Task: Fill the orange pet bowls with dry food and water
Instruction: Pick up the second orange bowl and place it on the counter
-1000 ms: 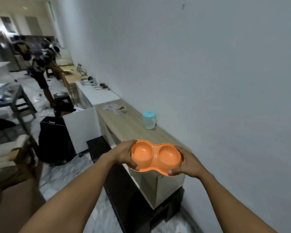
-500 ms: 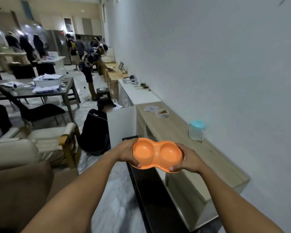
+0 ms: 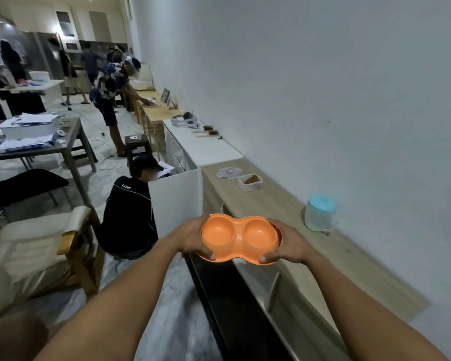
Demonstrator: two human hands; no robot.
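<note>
Head view: orange double bowl held level in front of the body, both round wells facing up.
- Left hand grips the bowl's left end: thumb curled over the near rim, fingers behind the far side.
- Right hand grips the right end the same way, thumb tip on the near rim.
- Bowl sits in the air over the left edge of a long wooden surface that runs along the white wall on the right.
- On that surface, right of the bowl and near the wall: clear jug with a pale blue lid.
- Farther along: open clear container of brown dry food, with its flat lid lying just beyond it.
- White cabinet adjoins the far end.
- Left of the surface: person in dark clothes crouched on the floor; cream armchair at near left.
</note>
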